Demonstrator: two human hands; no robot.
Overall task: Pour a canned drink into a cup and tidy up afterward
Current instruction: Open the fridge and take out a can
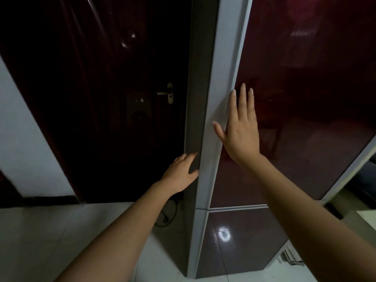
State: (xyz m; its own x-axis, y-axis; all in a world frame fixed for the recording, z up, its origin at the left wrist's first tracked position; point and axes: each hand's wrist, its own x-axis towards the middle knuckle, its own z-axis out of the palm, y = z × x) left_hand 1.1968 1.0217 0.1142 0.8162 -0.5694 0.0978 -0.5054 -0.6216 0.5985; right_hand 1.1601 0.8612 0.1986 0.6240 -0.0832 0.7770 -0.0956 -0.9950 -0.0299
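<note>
A tall fridge with a glossy dark red upper door (305,98) and a light grey edge strip (221,98) fills the right half of the view. My right hand (242,129) lies flat on the upper door near its left edge, fingers straight and spread. My left hand (181,174) touches the fridge's dark side panel (195,119) at its front corner, fingers relaxed. Both hands hold nothing. No can or cup is in view.
A dark brown room door (101,98) with a brass handle (167,93) stands to the left of the fridge. A black cable (166,216) lies on the pale tiled floor (61,231). The fridge's lower door (244,241) sits below the upper one.
</note>
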